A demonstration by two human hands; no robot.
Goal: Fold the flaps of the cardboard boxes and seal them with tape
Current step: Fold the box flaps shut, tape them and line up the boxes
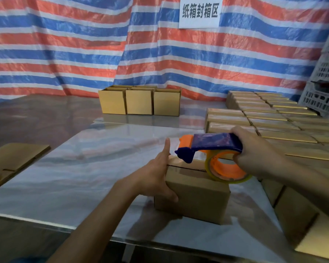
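Slippage is the main risk: the cardboard box (194, 198) sits near the front of a glossy steel table (84, 168), so a hard pull could skid it unless the left hand (156, 173), laid flat with straight fingers against the box's left side, braces it. The right hand (258, 152) is wrapped around the tape dispenser (213, 144), whose blue nose sits at the left end of the top seam (186, 167); drifting off line would leave the slit uncovered. The clear tape roll (226, 173) is thin and shiny, possibly stuck down at the edge, though glare hides that. Matte corrugated flaps lie flat and closed
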